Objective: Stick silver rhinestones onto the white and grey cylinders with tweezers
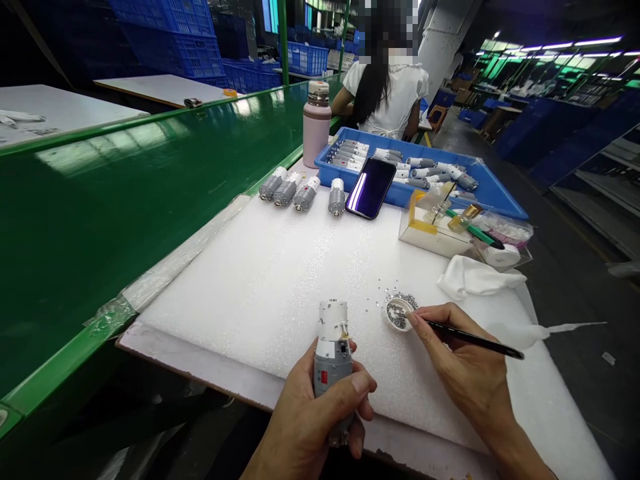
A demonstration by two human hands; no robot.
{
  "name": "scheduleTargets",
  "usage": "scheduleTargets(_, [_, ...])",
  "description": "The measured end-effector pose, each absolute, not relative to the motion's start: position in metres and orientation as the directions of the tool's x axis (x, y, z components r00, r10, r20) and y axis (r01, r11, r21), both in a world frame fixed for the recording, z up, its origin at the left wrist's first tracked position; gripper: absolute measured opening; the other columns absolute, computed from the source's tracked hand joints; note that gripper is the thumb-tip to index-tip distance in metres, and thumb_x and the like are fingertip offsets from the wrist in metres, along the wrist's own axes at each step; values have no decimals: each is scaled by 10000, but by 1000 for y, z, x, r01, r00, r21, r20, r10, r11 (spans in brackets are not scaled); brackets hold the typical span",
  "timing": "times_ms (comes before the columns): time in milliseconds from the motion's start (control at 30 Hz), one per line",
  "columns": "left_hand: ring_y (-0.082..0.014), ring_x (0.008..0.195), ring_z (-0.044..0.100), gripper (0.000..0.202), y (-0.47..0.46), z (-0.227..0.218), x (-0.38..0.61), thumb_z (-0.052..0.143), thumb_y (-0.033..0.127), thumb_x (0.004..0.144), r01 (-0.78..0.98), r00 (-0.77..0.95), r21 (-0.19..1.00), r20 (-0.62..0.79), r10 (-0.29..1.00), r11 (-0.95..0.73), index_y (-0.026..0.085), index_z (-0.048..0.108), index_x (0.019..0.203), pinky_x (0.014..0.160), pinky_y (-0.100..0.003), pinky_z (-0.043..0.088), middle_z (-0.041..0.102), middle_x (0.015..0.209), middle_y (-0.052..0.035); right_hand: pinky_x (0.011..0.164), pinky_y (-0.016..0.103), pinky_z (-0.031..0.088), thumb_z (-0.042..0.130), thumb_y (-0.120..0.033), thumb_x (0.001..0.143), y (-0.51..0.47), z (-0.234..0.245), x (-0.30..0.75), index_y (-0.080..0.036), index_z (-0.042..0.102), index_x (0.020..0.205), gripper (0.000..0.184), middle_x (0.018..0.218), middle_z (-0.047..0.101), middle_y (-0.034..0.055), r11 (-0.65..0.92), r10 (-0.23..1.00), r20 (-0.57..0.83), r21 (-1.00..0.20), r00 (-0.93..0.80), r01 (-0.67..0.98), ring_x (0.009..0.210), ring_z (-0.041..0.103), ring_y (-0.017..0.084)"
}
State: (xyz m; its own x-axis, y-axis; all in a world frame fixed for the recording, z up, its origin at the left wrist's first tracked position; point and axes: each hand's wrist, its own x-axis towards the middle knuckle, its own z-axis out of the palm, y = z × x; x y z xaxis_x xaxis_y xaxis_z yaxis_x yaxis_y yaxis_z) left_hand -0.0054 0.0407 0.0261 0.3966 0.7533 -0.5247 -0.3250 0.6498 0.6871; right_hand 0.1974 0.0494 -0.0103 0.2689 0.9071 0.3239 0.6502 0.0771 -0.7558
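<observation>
My left hand [320, 413] grips a grey and white motor [332, 347] upright over the near edge of the white foam pad [280, 280]. My right hand [465, 360] holds a thin black tool [475, 339] like a pen, its tip at a small white dish [399, 313] of tiny metal parts. More of those tiny parts lie scattered on the foam just behind the dish.
Several grey motors [295, 190] and a phone [371, 187] lie at the pad's far end, before a blue tray [493, 190] of motors and a pink bottle [317, 124]. A clear box [435, 230] and white cloth [475, 277] sit right. A green conveyor [125, 173] runs left. A person sits beyond.
</observation>
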Motion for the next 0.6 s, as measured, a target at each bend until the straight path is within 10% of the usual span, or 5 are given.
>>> scheduleTargets(600, [-57, 469, 518, 318, 59, 27, 1, 758, 278, 786, -325, 502, 668, -478, 720, 670, 180, 585, 1035, 475, -173, 442, 626, 686, 42, 620, 168, 549, 690, -168, 877, 13, 44, 185, -252, 610, 930, 127, 901, 716, -12, 541, 831, 469, -555, -300, 632, 774, 700, 115])
